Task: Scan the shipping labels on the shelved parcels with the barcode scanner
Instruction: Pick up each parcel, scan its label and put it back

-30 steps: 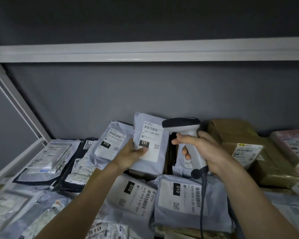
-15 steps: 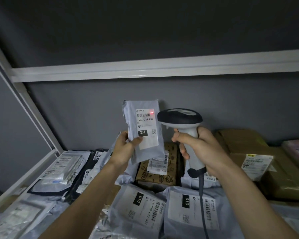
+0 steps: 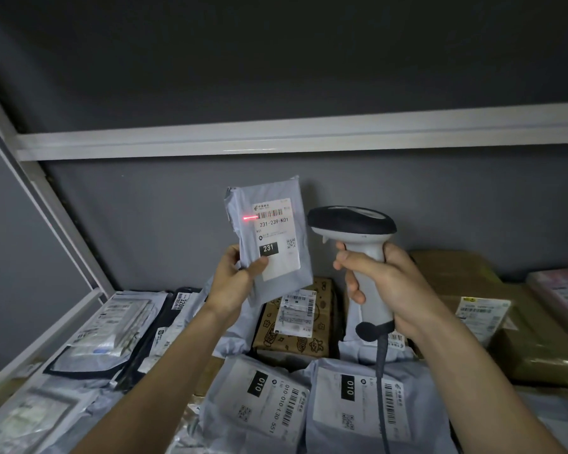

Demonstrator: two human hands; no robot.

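Red scan line's now sliding left across the grey parcel [image 3: 269, 237] the left hand [image 3: 233, 283] is pinching, right hand [image 3: 381, 286] gripping the barcode scanner [image 3: 358, 237] just beside it.

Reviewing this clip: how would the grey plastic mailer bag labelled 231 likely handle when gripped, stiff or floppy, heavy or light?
The grey plastic mailer bag probably holds its shape: it stands upright though the left hand grips only its lower corner. It is likely light, as one thumb-and-finger hold carries it. Its wrinkled film may be slippery.
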